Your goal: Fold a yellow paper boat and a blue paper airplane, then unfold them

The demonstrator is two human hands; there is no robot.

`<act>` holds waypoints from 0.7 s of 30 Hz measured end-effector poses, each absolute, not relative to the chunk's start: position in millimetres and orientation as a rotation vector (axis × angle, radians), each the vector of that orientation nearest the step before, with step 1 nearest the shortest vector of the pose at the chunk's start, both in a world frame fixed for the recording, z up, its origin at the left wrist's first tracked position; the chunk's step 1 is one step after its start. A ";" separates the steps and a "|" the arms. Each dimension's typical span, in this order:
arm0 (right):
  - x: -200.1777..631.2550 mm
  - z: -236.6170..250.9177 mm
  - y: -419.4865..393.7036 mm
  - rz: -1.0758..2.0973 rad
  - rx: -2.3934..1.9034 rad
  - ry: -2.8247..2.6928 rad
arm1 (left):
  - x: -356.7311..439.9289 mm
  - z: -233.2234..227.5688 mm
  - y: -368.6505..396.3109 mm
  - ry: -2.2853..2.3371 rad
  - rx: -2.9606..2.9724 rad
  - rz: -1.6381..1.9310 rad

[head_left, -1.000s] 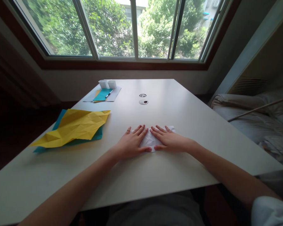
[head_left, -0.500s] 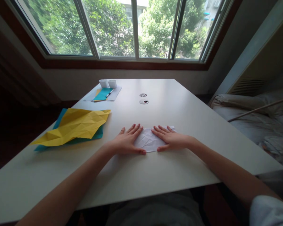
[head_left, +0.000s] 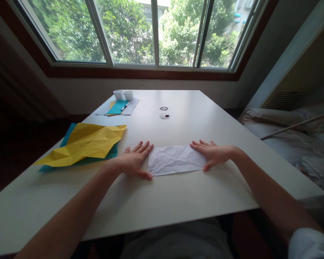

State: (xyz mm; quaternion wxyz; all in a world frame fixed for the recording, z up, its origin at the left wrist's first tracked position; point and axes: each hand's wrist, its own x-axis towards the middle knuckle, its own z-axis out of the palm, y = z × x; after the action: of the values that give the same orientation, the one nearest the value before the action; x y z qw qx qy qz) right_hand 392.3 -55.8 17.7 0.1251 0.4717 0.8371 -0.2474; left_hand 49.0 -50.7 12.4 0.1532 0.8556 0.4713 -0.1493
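Head view: creased white paper [head_left: 175, 159] was laid flat on the white table [head_left: 194, 201], near its front edge and roughly centred, folded into a long strip. Left hand [head_left: 132, 162] was pressed flat at the strip's left end, fingers spread, nothing gripped. Right hand [head_left: 213, 154] was pressed flat at the right end, fingers extended, nothing gripped. Crumpled yellow sheet [head_left: 89, 144] was seen to the left, stacked on a teal sheet [head_left: 70, 135] at the table's left edge. Far left corner: grey sheet [head_left: 131, 108] with a teal piece [head_left: 117, 107], a pen [head_left: 125, 106] and two small white boxes [head_left: 123, 95]. Two round cable ports [head_left: 164, 112] were set mid-table. Wide window [head_left: 151, 32] with trees behind was seen beyond; bedding [head_left: 288, 133] to the right.
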 end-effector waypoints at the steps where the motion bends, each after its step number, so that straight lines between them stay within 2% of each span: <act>1: 394.0 18.3 -55.6 -0.723 1.375 2.430 | 48.4 12.1 -50.6 1.360 2.456 -0.434; 6: 395.4 25.4 -61.4 -0.732 1.375 2.413 | 41.5 12.1 -46.5 1.337 2.479 -0.403; 13: 388.1 42.7 -74.7 -0.794 1.329 2.618 | 28.1 23.4 -32.9 1.263 2.443 0.103; 21: 381.0 45.4 -81.7 -0.872 1.253 2.690 | 38.7 13.0 -35.4 1.145 2.550 0.053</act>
State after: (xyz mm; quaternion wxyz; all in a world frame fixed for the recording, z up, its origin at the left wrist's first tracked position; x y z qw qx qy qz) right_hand 381.0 -81.7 45.4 0.0243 0.4050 0.8694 -0.2819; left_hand 38.7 -35.4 13.0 0.1720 0.8985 0.4034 0.0185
